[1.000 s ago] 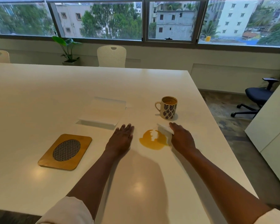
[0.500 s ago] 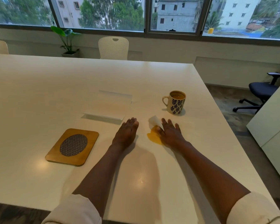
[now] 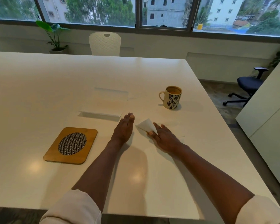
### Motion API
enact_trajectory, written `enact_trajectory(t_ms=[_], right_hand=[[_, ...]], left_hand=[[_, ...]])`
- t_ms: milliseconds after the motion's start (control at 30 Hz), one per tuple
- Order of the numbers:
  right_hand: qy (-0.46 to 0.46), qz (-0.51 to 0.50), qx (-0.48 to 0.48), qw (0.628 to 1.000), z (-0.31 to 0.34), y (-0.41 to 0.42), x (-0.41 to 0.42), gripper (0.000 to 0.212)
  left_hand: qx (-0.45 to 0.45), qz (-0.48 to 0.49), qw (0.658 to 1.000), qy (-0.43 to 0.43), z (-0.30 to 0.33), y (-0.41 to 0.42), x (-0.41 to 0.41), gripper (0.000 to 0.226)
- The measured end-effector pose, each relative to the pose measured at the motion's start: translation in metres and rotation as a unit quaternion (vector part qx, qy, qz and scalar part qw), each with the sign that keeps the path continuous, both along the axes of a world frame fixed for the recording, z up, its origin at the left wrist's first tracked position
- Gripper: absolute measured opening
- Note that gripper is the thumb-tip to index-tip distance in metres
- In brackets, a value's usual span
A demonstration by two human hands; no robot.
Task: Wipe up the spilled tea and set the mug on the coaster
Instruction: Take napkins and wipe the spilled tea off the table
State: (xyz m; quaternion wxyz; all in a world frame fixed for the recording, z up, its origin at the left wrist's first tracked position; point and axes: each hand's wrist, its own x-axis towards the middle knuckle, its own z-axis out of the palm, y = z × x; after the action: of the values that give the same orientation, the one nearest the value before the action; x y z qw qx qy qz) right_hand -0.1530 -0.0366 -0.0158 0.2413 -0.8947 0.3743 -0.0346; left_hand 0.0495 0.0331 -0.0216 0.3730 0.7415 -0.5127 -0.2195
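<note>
A cream mug (image 3: 171, 98) with a dark leaf pattern stands upright on the white table (image 3: 39, 88), holding tea, its handle to the left. Left of my hands lies a square wooden coaster (image 3: 71, 145) with a dark woven oval. My right hand (image 3: 164, 137) presses a white tissue (image 3: 145, 125) flat onto the table in front of the mug, fingers stretched out; a flap of the tissue folds up over its inner fingers. My left hand (image 3: 124, 127) rests flat on the table just left of the tissue. No tea puddle shows; the tissue and hand cover that spot.
A raised white cable flap (image 3: 106, 102) sits in the table behind my left hand. A white chair (image 3: 105, 43) and a potted plant (image 3: 55, 36) stand beyond the far edge. Right of the table are a dark office chair (image 3: 249, 84) and a white cabinet (image 3: 268, 113).
My right hand has slid the tissue leftward over the orange puddle, which is no longer visible. My left hand has stayed flat in place. The mug and coaster have not moved.
</note>
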Motion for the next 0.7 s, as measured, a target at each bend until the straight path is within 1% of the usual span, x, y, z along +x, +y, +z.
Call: enact_trajectory(t_ms=[167, 267, 367, 400, 467, 533, 600, 667, 700], right_hand=[[-0.014, 0.029, 0.021, 0.999, -0.001, 0.009, -0.015, 0.061], [-0.036, 0.049, 0.025, 0.998, 0.003, 0.018, -0.026, 0.052], [-0.088, 0.063, 0.029, 0.994, 0.009, 0.034, -0.037, 0.043], [-0.102, 0.059, 0.043, 0.992, 0.011, 0.037, -0.04, 0.039], [-0.099, 0.021, 0.116, 0.988, 0.015, 0.04, -0.047, 0.041], [-0.131, -0.035, 0.215, 0.967, 0.021, 0.04, -0.053, 0.049], [-0.188, -0.093, 0.268, 0.94, 0.027, 0.038, -0.058, 0.053], [-0.265, -0.152, 0.285, 0.908, 0.03, 0.035, -0.057, 0.042], [-0.317, -0.175, 0.307, 0.88, 0.032, 0.033, -0.055, 0.035]], left_hand=[[-0.004, -0.008, 1.0, -0.004, 0.001, 0.0, 0.0, 0.053], [0.0, -0.007, 1.0, -0.005, 0.002, 0.002, -0.002, 0.053], [0.001, -0.009, 1.0, -0.006, 0.003, 0.003, -0.002, 0.053], [-0.001, -0.009, 1.0, -0.004, 0.004, 0.004, -0.003, 0.053], [-0.008, -0.008, 1.0, 0.007, 0.005, 0.004, -0.003, 0.053], [-0.01, -0.008, 1.0, 0.01, 0.006, 0.005, -0.003, 0.053], [-0.008, -0.016, 1.0, -0.012, 0.006, 0.004, -0.002, 0.051], [-0.008, -0.018, 1.0, -0.015, 0.004, 0.004, -0.001, 0.05], [-0.011, -0.015, 1.0, -0.006, 0.004, 0.004, -0.001, 0.05]])
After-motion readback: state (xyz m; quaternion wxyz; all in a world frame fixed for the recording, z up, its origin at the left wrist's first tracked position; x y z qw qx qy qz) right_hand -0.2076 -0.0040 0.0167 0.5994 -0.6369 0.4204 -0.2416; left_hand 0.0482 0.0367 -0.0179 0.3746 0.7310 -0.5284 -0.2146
